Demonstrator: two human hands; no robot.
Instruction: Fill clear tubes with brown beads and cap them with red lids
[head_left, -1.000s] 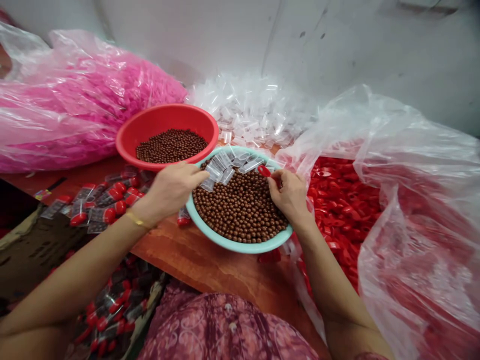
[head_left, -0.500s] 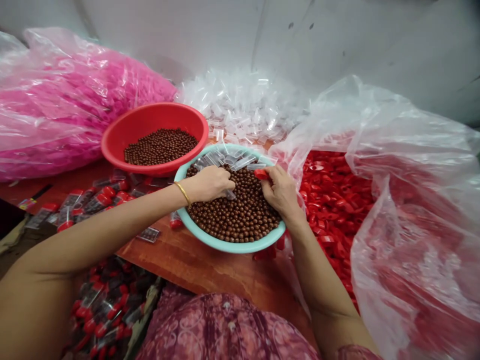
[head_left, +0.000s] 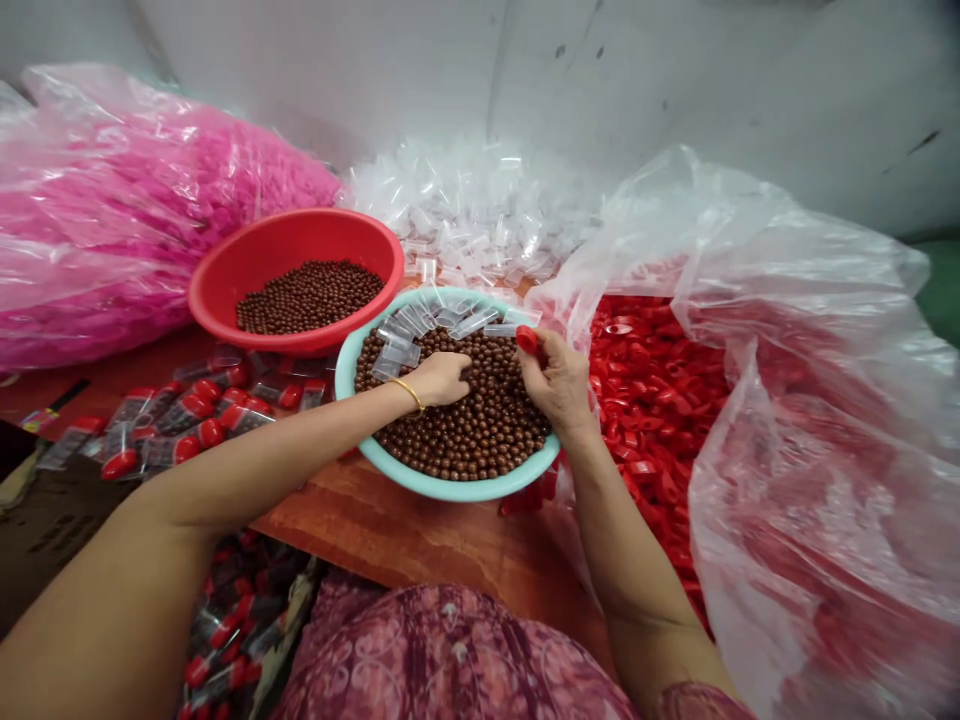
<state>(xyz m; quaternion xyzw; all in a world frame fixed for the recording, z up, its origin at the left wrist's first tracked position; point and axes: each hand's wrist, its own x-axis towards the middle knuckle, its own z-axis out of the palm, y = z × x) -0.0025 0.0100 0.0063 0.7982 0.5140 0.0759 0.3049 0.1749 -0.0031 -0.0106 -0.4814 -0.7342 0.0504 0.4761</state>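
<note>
Brown balls (head_left: 465,440) fill much of a pale turquoise basin (head_left: 442,488) in front of me. My left hand (head_left: 441,378) reaches over them, its fingers curled together and touching the balls; what they hold, if anything, is hidden. Between the thumb and fingers of my right hand (head_left: 561,385), at the basin's right side, is a red plastic cap (head_left: 527,338). Several clear flat plastic containers (head_left: 472,323) lie on the balls along the far rim, and some lie just behind my left wrist.
Behind left stands a red basin (head_left: 217,320) with more balls. Filled, red-capped containers (head_left: 191,412) lie left, others (head_left: 225,640) below the table edge. Around are a pink-filled bag (head_left: 150,220), a clear container heap (head_left: 480,215) and an opened bag with red caps (head_left: 652,400).
The clear container seen at my left fingertips earlier no longer shows there. My left hand is lower against the balls, and the red cap in my right hand has turned. The view has shifted slightly.
</note>
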